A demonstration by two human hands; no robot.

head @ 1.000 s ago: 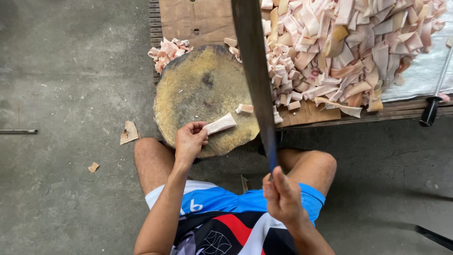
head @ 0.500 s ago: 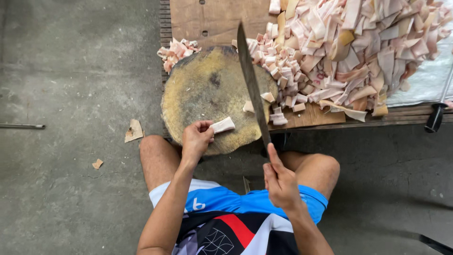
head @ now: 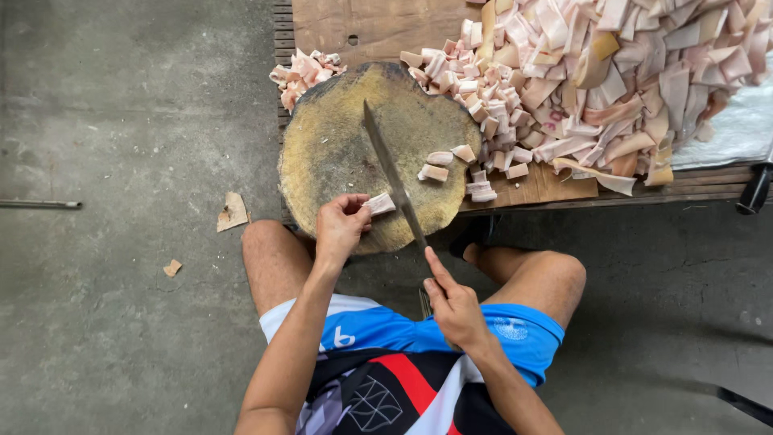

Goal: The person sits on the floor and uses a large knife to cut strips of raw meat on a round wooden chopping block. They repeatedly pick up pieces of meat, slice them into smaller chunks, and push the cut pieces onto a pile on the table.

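Floor (head: 121, 121): bare grey concrete, stained and scuffed, evenly lit by soft daylight. Low slatted wooden counter (head: 692, 181) along the upper edge, a brown board (head: 378, 24) laid on it, a white sheet (head: 737, 129) at the right. Thin metal rod (head: 40, 205) lying at the left. Two small scraps (head: 233, 212) on the floor.

Left hand (head: 340, 228) pinching strip (head: 380, 204), right hand (head: 455, 306) gripping knife (head: 390, 173)

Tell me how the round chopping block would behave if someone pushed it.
The chopping block looks like a thick wood slab, so probably heavy and stiff. Lying flat, it likely slides rather than rolls. Its near edge seems to overhang the pallet, so it might tip.
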